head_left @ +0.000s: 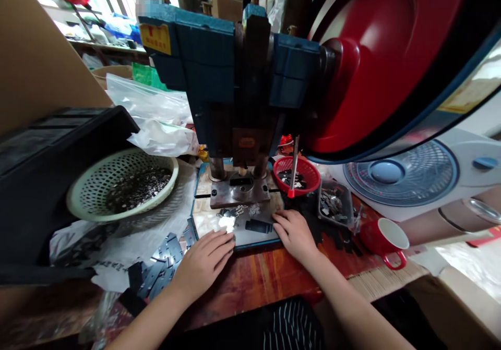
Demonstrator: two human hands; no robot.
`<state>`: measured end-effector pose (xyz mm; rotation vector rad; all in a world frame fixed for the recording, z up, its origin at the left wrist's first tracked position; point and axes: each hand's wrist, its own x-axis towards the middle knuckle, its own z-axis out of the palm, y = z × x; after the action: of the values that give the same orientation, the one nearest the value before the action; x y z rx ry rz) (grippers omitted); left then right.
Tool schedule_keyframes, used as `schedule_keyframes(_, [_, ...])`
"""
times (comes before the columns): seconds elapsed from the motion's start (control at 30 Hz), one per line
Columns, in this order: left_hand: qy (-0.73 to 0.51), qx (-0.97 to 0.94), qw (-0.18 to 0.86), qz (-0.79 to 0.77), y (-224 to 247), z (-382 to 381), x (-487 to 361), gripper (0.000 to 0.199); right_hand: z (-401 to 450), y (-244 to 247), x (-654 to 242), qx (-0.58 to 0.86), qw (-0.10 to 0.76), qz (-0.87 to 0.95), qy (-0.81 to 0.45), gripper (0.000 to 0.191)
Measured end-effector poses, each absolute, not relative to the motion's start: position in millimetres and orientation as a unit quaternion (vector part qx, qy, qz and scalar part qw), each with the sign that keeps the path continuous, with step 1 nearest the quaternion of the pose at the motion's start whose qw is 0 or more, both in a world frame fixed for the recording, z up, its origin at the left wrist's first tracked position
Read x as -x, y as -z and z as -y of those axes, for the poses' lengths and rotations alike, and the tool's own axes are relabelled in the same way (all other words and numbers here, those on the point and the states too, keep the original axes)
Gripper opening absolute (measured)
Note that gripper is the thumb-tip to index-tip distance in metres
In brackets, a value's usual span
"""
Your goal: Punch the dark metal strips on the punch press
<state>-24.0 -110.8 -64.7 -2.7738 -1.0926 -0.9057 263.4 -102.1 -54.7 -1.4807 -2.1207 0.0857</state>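
Observation:
My left hand rests palm down at the front left edge of the press's base plate, its fingers stretched out. At the plate's right edge lies my right hand, fingers extended, close to a dark flat piece. Small shiny metal bits lie on the plate between the hands. Behind them is the metal die block under the blue press. Dark flat pieces are piled left of my left hand.
A pale green basket and a black bin stand left. On the right are a red basket, a clear tub of metal parts, a red mug and a fan. A red wheel overhangs the right side.

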Motion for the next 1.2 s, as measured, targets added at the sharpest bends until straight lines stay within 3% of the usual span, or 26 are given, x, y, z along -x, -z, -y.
schedule_keyframes(0.13, [0.329, 0.873, -0.020, 0.360, 60.7, 111.0, 21.0, 0.024, 114.8, 60.3, -262.8, 0.542, 0.278, 0.793, -0.018, 0.029])
schedule_keyframes(0.27, [0.374, 0.796, -0.095, 0.466, 51.1, 108.8, 17.0, 0.017, 130.6, 68.1, -262.1, 0.524, 0.319, 0.789, -0.032, 0.026])
schedule_keyframes(0.5, [0.412, 0.690, -0.227, 0.550, 35.7, 108.9, 7.7, 0.022, 137.6, 78.4, -258.2, 0.525, 0.355, 0.772, -0.055, 0.022])
schedule_keyframes(0.77, [0.450, 0.601, -0.270, 0.603, 28.2, 106.0, 15.5, 0.028, 138.7, 77.1, -252.4, 0.546, 0.383, 0.744, -0.030, 0.014])
schedule_keyframes(1.03, [0.413, 0.634, -0.319, 0.571, 30.2, 103.9, 15.5, 0.030, 65.4, 28.2, -215.4, 0.581, 0.429, 0.688, -0.076, 0.014])
schedule_keyframes(1.2, [0.389, 0.651, -0.297, 0.581, 19.4, 94.2, 13.9, 0.029, 3.8, 6.6, -182.8, 0.576, 0.438, 0.689, -0.038, 0.011])
